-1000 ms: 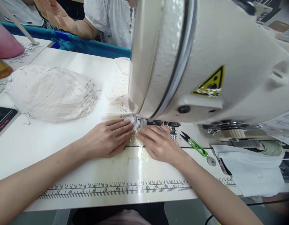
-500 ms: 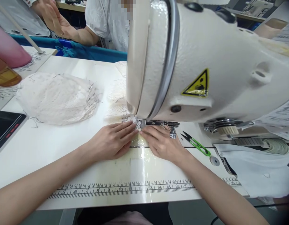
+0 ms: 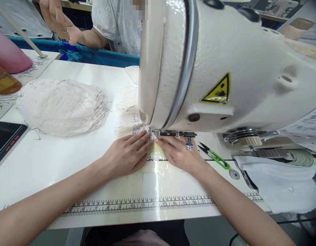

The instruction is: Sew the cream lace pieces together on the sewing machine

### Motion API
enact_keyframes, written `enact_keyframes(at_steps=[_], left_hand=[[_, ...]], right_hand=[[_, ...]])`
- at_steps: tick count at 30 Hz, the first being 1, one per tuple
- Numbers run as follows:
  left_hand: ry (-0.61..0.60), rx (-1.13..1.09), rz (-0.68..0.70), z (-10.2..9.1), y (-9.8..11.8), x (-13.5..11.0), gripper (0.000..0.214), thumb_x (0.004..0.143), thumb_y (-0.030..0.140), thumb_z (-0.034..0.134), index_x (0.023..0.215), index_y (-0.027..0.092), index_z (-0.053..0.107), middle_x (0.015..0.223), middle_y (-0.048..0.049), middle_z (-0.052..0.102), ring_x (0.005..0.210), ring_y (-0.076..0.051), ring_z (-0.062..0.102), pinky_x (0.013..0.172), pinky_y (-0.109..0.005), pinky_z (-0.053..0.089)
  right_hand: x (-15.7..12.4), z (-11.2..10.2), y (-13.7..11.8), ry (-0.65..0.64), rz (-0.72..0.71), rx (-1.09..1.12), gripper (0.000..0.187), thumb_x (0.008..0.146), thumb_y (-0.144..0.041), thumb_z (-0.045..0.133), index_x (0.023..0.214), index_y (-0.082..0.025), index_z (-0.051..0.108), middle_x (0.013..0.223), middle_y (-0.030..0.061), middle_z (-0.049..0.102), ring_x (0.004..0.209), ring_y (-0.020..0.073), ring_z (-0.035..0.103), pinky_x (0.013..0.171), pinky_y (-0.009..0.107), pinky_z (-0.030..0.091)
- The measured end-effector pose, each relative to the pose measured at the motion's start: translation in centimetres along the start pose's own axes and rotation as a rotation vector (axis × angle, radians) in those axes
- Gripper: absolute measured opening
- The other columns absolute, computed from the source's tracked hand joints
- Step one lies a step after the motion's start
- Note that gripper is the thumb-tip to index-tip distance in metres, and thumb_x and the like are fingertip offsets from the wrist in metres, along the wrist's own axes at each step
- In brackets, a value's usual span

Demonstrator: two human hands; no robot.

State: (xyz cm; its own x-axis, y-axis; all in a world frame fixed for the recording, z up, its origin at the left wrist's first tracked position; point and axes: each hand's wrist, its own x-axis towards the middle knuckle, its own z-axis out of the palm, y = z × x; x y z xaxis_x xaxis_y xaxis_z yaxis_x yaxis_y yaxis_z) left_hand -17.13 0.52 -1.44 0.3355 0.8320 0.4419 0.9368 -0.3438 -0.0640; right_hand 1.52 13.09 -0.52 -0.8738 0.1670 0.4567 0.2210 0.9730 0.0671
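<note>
My left hand [image 3: 128, 152] lies flat on the table with its fingers stretched out, the tips at the edge of gathered cream lace fabric [image 3: 127, 128] beside the presser foot. On the other side, my right hand [image 3: 182, 152] also lies with fingers extended, pressing near the foot; some fingers are partly hidden under the metal attachment. A small piece of the lace shows between the two hands. Above them hangs the white sewing machine [image 3: 211, 65], its head covering the needle and part of the fabric.
Green thread snips [image 3: 216, 159] and a metal bobbin [image 3: 234, 174] lie to the right. A pile of white fabric [image 3: 62, 107] with loose threads and a black phone [image 3: 8, 141] are on the left. A printed ruler [image 3: 137, 205] runs along the front edge. Someone's hand [image 3: 58, 22] is raised across the table.
My left hand has shifted slightly right and up, while my right hand stays almost in place. The lace between them has moved a little. The other person's hand has turned and moved.
</note>
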Motion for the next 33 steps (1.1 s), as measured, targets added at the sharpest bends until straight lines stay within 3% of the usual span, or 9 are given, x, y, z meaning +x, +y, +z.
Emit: enact_keyframes(at_steps=[5,12,18,25,33], left_hand=[[-0.004,-0.002,-0.011,0.1,0.0,0.2,0.035,0.094,0.023,0.047,0.121,0.007,0.063,0.123,-0.0158,0.065,0.115,-0.03,0.062,0.091,-0.042,0.058],[-0.022,-0.042,-0.058,0.4,0.1,0.4,0.037,0.094,0.024,0.047,0.124,0.009,0.062,0.123,-0.0157,0.065,0.118,-0.031,0.06,0.092,-0.043,0.057],[-0.028,-0.015,-0.064,0.4,0.1,0.5,0.038,0.095,0.026,0.046,0.127,0.009,0.06,0.123,-0.0158,0.065,0.119,-0.032,0.059,0.092,-0.042,0.056],[0.046,0.104,0.006,0.2,0.3,0.3,0.03,0.095,0.02,0.049,0.115,0.004,0.065,0.116,-0.0155,0.068,0.109,-0.027,0.064,0.091,-0.037,0.056],[0.008,0.008,-0.142,0.7,-0.1,0.0,0.035,0.096,0.023,0.047,0.125,0.008,0.06,0.128,-0.0155,0.062,0.119,-0.03,0.06,0.1,-0.043,0.052]], right_hand=[[0.2,0.1,0.0,0.03,0.011,-0.07,0.03,0.09,-0.009,0.045,0.103,-0.021,0.069,0.097,-0.0009,0.072,0.074,0.0143,0.059,0.066,0.034,0.04],[-0.1,0.9,0.5,-0.019,0.077,-0.013,0.027,0.092,-0.016,0.048,0.109,-0.024,0.068,0.097,0.0038,0.072,0.084,0.0166,0.063,0.075,0.032,0.044],[-0.2,1.8,1.1,-0.045,0.052,0.072,0.03,0.093,-0.019,0.047,0.115,-0.025,0.067,0.103,0.0061,0.071,0.089,0.0179,0.064,0.076,0.031,0.047],[-0.2,1.7,0.7,-0.044,0.087,0.073,0.029,0.091,-0.016,0.05,0.112,-0.023,0.068,0.095,0.0054,0.071,0.087,0.0172,0.064,0.074,0.03,0.047],[-0.7,2.0,-0.3,-0.094,0.134,0.119,0.037,0.091,-0.013,0.044,0.118,-0.022,0.066,0.096,0.0061,0.071,0.067,0.014,0.06,0.073,0.033,0.048]])
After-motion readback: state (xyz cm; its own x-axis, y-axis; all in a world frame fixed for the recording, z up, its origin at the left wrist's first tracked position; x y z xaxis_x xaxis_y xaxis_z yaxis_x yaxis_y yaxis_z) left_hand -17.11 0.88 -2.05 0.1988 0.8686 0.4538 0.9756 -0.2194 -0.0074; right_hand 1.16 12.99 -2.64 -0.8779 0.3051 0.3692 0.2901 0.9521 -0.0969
